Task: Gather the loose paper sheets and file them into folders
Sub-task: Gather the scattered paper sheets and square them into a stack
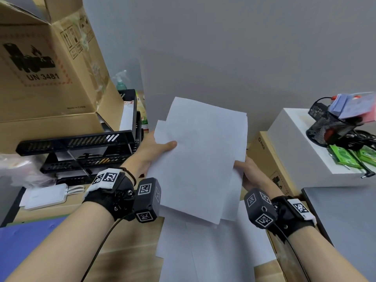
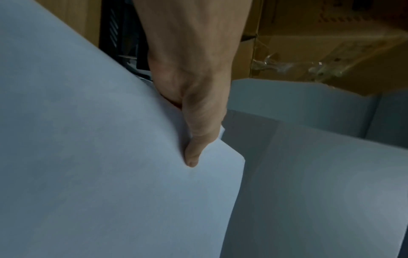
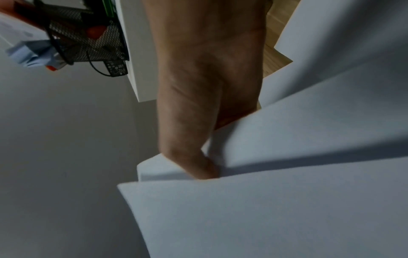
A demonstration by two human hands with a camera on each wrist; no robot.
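Note:
A loose stack of white paper sheets (image 1: 200, 157) is held up above the desk, its edges uneven. My left hand (image 1: 155, 151) grips the stack's left edge, thumb on top (image 2: 194, 148) and fingers hidden underneath. My right hand (image 1: 249, 171) holds the right edge lower down, its thumb (image 3: 198, 165) tucked between sheets (image 3: 276, 209). More white sheets (image 1: 203, 251) lie flat on the wooden desk below. A blue folder (image 1: 30, 247) lies at the near left.
A large cardboard box (image 1: 46, 64) and a black stacked paper tray (image 1: 77, 147) stand at the left. A white power bank (image 1: 44, 197) lies by the tray. At right are a white box (image 1: 301, 143), a mesh holder (image 1: 329, 127) with cables, and a grey laptop (image 1: 343, 216).

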